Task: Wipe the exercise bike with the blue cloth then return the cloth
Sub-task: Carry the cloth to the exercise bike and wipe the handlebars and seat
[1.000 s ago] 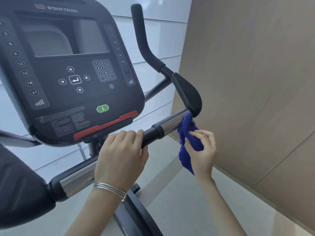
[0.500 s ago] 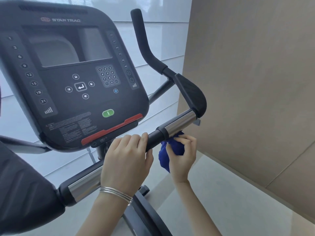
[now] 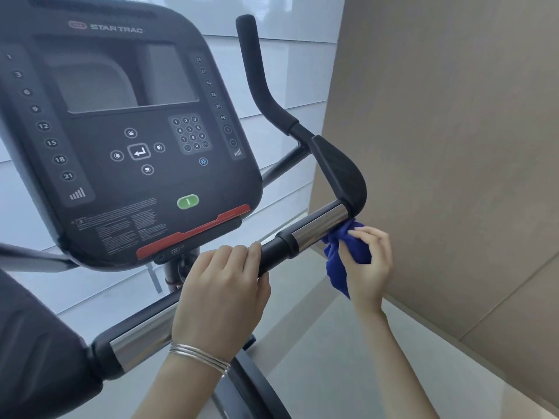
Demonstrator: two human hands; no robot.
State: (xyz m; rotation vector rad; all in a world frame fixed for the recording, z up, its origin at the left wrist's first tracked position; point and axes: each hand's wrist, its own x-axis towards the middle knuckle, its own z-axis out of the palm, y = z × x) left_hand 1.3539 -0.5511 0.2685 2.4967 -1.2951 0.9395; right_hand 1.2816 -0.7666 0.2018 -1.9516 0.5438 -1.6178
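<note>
Nearest the camera, the left hand [image 3: 222, 300] is wrapped around the exercise bike's handlebar [image 3: 272, 251], while farther right the right hand [image 3: 367, 264] pinches the bunched blue cloth [image 3: 340, 252] against the chrome sleeve [image 3: 320, 226], below the console [image 3: 127, 131].
</note>
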